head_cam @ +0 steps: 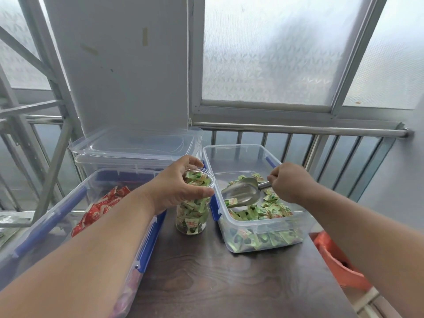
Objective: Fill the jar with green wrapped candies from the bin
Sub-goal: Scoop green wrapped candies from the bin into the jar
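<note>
Jar (195, 203) upright on the dark counter (206, 271), between two clear bins, nearly full of green candies. My left hand (181, 187) wraps its fingers round the jar's rim. My right hand (290, 182) grips the metal scoop (241, 191), tilted low over the candies (270, 210) in the right bin (263, 237). Left bin (68, 214) holds red wrapped ones.

Both forearms are extended forward from the lower corners of the view, bare to the wrist. The left hand (181, 183) is curled around the upper part of the jar (194, 210), thumb at the near side and fingers wrapped over the far rim. The right hand (290, 182) is closed in a fist on the scoop (242, 191) handle, knuckles turned up, wrist slightly bent.
</note>
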